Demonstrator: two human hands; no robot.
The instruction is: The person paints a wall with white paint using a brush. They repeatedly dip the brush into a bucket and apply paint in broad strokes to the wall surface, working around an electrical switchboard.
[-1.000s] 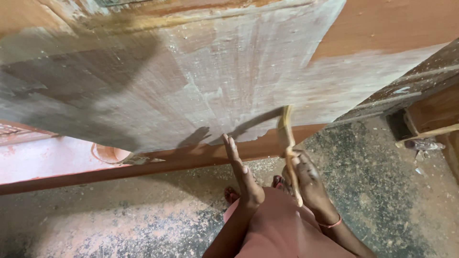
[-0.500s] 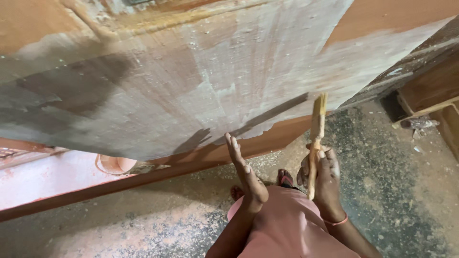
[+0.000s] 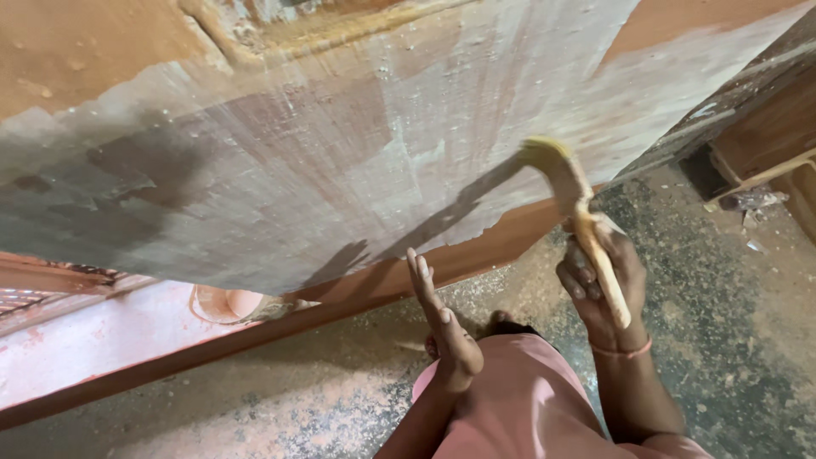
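Against the wooden panel point(image 3: 340, 153), the right hand point(image 3: 599, 289) grips a brush point(image 3: 574, 204); the left hand point(image 3: 442, 327) rests flat, open, below it; long even strokes would probably coat best.

Sawdust covers the gritty floor point(image 3: 722, 280) beneath the wooden panel point(image 3: 340, 153).

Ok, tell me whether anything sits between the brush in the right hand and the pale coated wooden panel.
Nothing visible does. The right hand grips the brush by its handle, and the bristles already lie against the wooden panel near its lower edge. The left hand is held open below the panel, clear of the brush.
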